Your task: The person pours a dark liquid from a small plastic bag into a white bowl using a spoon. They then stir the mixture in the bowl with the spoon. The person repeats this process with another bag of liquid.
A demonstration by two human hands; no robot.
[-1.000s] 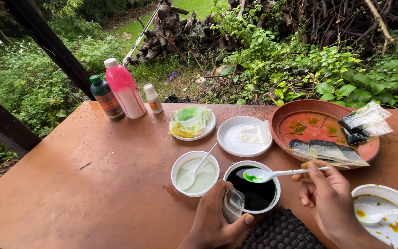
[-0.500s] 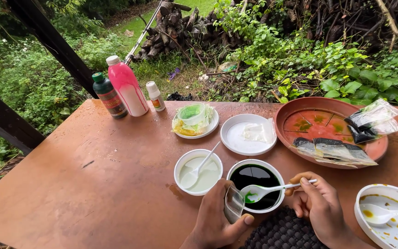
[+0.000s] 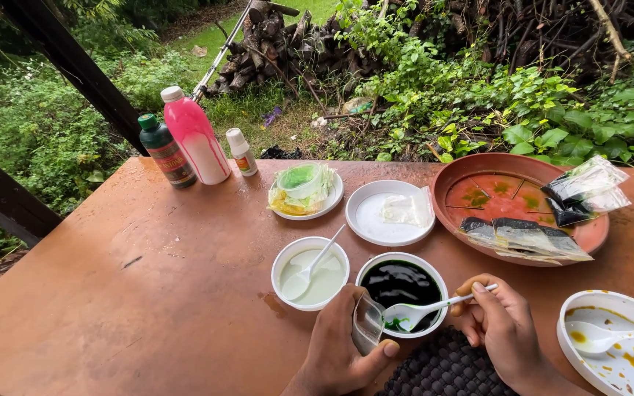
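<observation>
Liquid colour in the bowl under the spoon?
Very dark green, nearly black, in the white bowl; head view shows it best.

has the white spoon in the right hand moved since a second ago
Yes. The white spoon dropped from above the bowl of dark green liquid down onto its near rim, tipping toward the small clear bag in the left hand.

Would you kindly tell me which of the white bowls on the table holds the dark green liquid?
It is the bowl directly in front of the two hands, with a white spoon dipped in it. Its left neighbour holds pale, milky liquid, and the far-right bowl only orange smears.
</observation>
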